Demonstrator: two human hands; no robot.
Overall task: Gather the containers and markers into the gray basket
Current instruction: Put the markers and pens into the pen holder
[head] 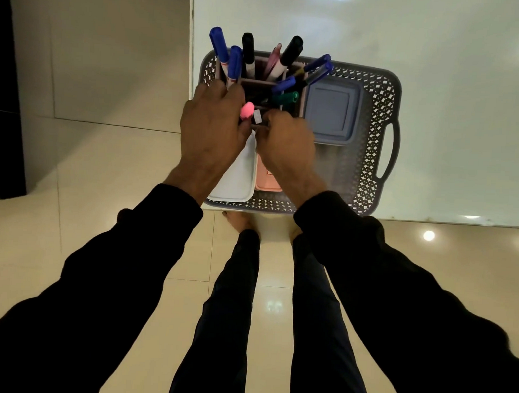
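Note:
The gray perforated basket [370, 118] sits on the near left corner of a white table. Inside its left part stands a compartmented marker holder [258, 82] full of blue, black, pink and green markers [248, 52]. My left hand [213, 127] grips the holder's left side, with a pink-capped marker [247, 110] by its fingers. My right hand [286, 144] pinches the holder's near edge. A gray-blue lidded container [331, 113] lies to the right in the basket. A white container [238, 178] and a pink container [266, 179] lie at the near side, partly hidden by my hands.
The white table [434, 55] stretches right and back from the basket. The basket's right handle [390, 151] sticks out over it. The table edge runs just behind my wrists; below are glossy beige floor tiles [106, 161], my legs and feet.

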